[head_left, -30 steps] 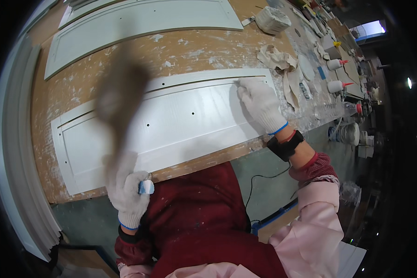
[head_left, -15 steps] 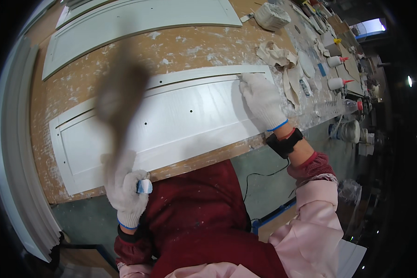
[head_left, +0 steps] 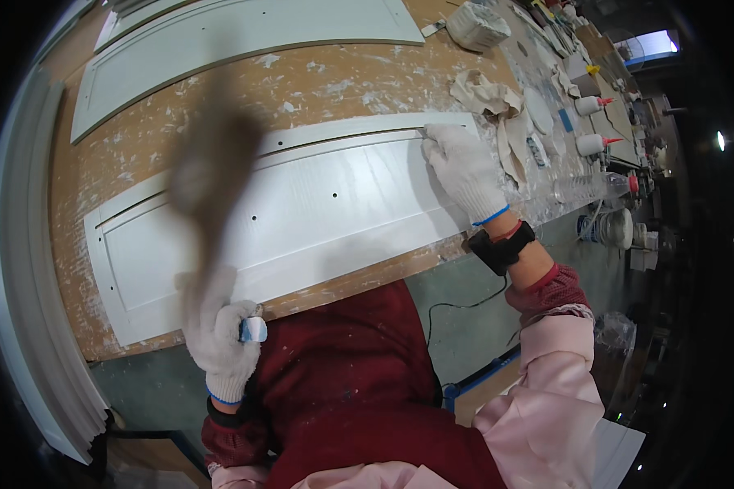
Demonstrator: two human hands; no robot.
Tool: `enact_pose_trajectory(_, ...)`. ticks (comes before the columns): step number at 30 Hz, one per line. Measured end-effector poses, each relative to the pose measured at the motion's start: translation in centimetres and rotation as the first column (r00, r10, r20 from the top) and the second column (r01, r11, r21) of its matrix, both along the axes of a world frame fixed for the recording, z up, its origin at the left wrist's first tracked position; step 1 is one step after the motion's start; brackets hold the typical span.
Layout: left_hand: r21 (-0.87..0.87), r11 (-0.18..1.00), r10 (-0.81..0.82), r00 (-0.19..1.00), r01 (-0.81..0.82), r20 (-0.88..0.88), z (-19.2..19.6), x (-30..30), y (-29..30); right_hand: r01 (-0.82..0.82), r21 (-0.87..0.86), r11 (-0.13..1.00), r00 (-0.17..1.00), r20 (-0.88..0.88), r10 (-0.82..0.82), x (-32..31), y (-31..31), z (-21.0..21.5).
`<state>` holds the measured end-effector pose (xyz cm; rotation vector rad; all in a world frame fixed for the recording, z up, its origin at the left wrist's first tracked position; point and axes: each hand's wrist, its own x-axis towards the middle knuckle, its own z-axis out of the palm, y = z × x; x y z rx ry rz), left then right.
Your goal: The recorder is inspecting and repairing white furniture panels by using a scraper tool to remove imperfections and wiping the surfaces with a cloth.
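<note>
A white frame-edged panel (head_left: 302, 232) with small dark holes and a long groove near its far edge lies on the workbench before me. My left hand (head_left: 220, 346), in a white knit glove, is by the panel's near left edge. Its fingers are closed round a small blue-and-white piece (head_left: 254, 329), whose kind I cannot make out. At the panel's far right corner my right hand (head_left: 465, 169), gloved too, rests with fingers bent together at the end of the groove. Whatever those fingertips hold, if anything, is hidden. A blurred brown smear covers part of the panel's left side.
Another white panel (head_left: 253, 49) lies at the far side of the paint-spattered bench (head_left: 326, 85). To the right are crumpled tan paper (head_left: 510, 134), a clear plastic bottle (head_left: 587, 189), red-tipped white glue bottles (head_left: 589, 145) and a whitish tub (head_left: 477, 28). Long pale boards (head_left: 20, 261) stand at the left.
The view has shifted very slightly. Both hands stay almost where they were, the right at the panel's corner and the left still closed on the small piece.
</note>
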<state>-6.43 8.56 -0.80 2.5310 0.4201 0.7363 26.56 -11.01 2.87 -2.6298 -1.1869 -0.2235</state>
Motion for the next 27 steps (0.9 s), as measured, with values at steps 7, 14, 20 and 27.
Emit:
enact_pose_trajectory(7, 0.030, 0.999, -0.016, 1.000, 0.016, -0.003, 0.1, 0.2, 0.1, -0.060, -0.115, 0.992, 0.996, 0.052, 0.067, -0.7, 0.8, -0.1)
enact_pose_trajectory(14, 0.047, 0.999, 0.003, 1.000, -0.004, 0.024, -0.1, -0.1, 0.0, -0.272, 0.016, 0.962, 0.952, -0.138, 0.272, -2.4, 1.8, 0.4)
enact_pose_trajectory(20, 0.032, 0.999, -0.006, 1.000, 0.006, 0.014, 0.1, 0.1, 0.0, 0.218, -0.087, 0.972, 0.954, -0.191, -0.231, -0.8, 0.5, 1.2)
enact_pose_trajectory(27, 0.035, 0.999, 0.005, 1.000, -0.006, 0.020, 0.1, 0.3, 0.1, 0.227, -0.117, 0.967, 0.972, -0.031, -0.232, -1.6, 1.7, 0.2)
